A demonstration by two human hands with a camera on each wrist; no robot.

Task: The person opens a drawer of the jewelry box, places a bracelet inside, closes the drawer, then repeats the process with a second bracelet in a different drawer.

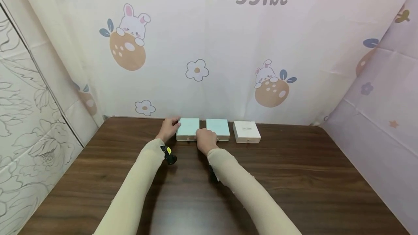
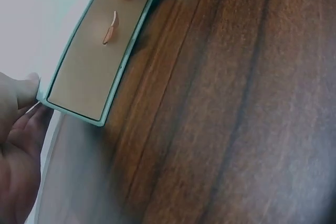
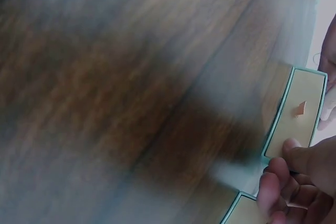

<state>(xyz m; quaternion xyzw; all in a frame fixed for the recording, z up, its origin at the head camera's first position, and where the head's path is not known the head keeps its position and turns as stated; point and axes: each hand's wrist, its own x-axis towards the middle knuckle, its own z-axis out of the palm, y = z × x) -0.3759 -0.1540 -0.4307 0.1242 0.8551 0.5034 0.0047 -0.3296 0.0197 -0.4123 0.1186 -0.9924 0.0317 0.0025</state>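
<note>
Three small drawer boxes stand in a row at the back of the table. The left mint-green drawer box (image 1: 188, 126) has a tan front with a small ribbon pull (image 2: 111, 28). At its left side rests my left hand (image 1: 168, 130), with the thumb touching the box's edge in the left wrist view. My right hand (image 1: 206, 140) holds the same box near its front right corner, thumb on the tan front and fingers curled beside it. Just right of that hand is a second mint-green box (image 1: 218, 127), partly covered by the hand. Both mint lids look closed.
A white drawer box (image 1: 246, 132) with small lettering on its lid stands at the row's right end. The dark wooden table (image 1: 294, 184) spreads in front. Behind the boxes hangs a printed curtain (image 1: 222, 46), close to the table's back edge.
</note>
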